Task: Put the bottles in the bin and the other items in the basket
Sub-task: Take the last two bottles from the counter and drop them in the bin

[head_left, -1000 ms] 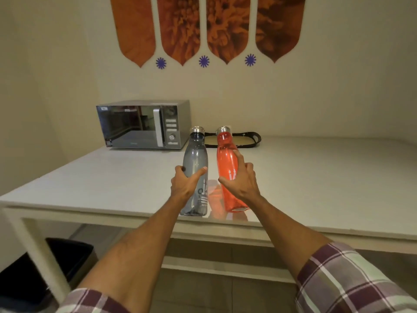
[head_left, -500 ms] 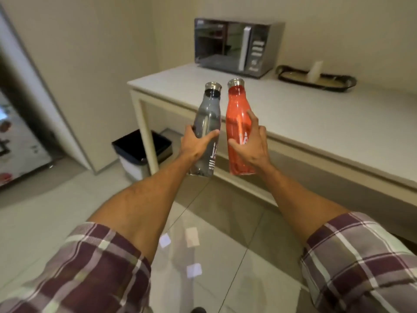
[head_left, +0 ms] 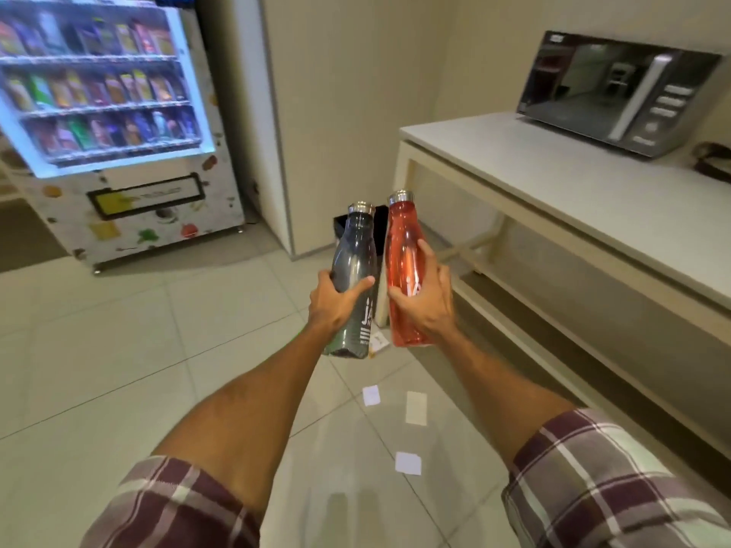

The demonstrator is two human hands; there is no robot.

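The worktop [head_left: 553, 183] carries one microwave [head_left: 617, 92] near its back edge. A dark thing at the right is cut off, so the basket and other items cannot be counted. One black bin [head_left: 379, 231] stands on the floor by the worktop's left corner. Two bottles are held upright in front of it: the left hand [head_left: 336, 302] grips the grey bottle [head_left: 354, 251], and the right hand [head_left: 425, 298] grips the red bottle [head_left: 403, 239]. Neither is binned yet, so the task looks barely begun.

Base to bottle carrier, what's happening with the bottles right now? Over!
Left hand grips grey bottle, right hand grips red bottle. Both upright, not yet binned. Black bin ahead, partly hidden behind the bottles; path looks clear.
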